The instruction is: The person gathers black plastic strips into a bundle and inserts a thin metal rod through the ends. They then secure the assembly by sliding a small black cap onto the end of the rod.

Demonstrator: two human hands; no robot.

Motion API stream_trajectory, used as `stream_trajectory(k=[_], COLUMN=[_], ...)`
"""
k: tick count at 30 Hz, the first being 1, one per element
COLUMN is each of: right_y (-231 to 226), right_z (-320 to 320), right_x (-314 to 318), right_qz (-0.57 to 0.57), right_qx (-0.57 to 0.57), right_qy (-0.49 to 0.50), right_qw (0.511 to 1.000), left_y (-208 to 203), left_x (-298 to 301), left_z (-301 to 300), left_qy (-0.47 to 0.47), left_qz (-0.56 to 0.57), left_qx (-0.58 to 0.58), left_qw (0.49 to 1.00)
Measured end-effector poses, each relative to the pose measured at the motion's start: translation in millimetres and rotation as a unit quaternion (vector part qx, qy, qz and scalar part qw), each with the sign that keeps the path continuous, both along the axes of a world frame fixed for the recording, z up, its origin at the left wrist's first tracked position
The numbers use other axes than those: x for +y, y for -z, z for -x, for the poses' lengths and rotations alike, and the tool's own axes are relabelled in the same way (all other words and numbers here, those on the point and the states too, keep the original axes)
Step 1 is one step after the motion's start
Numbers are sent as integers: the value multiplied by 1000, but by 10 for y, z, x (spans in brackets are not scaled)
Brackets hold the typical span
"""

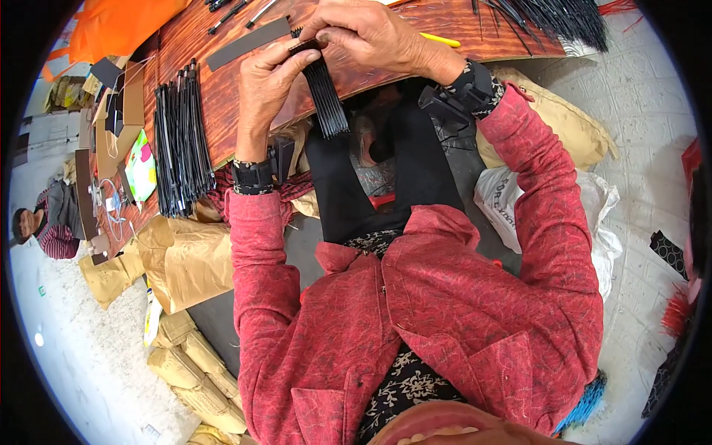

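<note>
Flat row of thin, glossy black plastic strips (326, 100), side by side like the teeth of a comb, is held up in two bare hands at the near edge of a work table, its lower ends hanging past the edge above a worker's dark-trousered lap. The table (222, 111), topped in red-brown wood grain, spreads across the upper part of the scene. The worker wears a red patterned jacket (460, 297) with black bands at both wrists. Crumpled brown paper sacks (189, 259) stand at the left, and a white plastic bag (545, 208) slumps at the right. A bright orange sheet (122, 30) covers the table's far left corner. Nearer lies a thick bundle of long black strips (182, 141); at the far right, a fan of fine black bristles (560, 22). The left hand (271, 73) pinches the row's upper end between thumb and fingers. The right hand (371, 37) is closed, fingertips at the same end; exactly what they grip cannot be told. Just beyond the left hand rests a flat dark grey strip (248, 43); beside the right, a slim yellow stick (441, 39).
</note>
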State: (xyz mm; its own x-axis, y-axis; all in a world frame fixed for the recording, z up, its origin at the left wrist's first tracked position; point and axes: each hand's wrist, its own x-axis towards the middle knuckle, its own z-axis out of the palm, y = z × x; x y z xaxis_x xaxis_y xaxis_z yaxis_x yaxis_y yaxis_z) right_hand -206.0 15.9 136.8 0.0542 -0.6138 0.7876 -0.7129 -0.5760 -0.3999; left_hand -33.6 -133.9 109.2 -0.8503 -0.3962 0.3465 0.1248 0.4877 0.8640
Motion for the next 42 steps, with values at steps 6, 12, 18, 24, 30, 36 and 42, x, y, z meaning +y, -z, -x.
stream_trajectory(k=[6, 12, 18, 24, 30, 36, 42], right_y=[-37, -40, -231, -15, 64, 37, 73], right_z=[-100, -50, -214, -128, -101, -127, -136], right_x=[-67, 68, 111, -79, -95, -76, -91], right_qz=[-29, -88, -56, -25, -9, -7, -1], right_qx=[-47, -70, 35, 0, -34, -44, -65], right_qy=[-21, 14, 94, 49, 58, 65, 62], right_qw=[998, 994, 993, 998, 998, 997, 996], left_y=[42, 35, 99, 142, 89, 62, 72], left_x=[-37, 10, -81, -169, -107, -79, -124], left_z=[37, 13, 5, 19, 5, -43, -43], left_qy=[-8, 11, -12, -29, -21, -52, -24], left_qz=[28, -18, -20, -7, -29, -50, -8], left_qx=[12, 49, 63, 29, 42, 53, 71], left_qw=[1000, 999, 998, 999, 998, 996, 997])
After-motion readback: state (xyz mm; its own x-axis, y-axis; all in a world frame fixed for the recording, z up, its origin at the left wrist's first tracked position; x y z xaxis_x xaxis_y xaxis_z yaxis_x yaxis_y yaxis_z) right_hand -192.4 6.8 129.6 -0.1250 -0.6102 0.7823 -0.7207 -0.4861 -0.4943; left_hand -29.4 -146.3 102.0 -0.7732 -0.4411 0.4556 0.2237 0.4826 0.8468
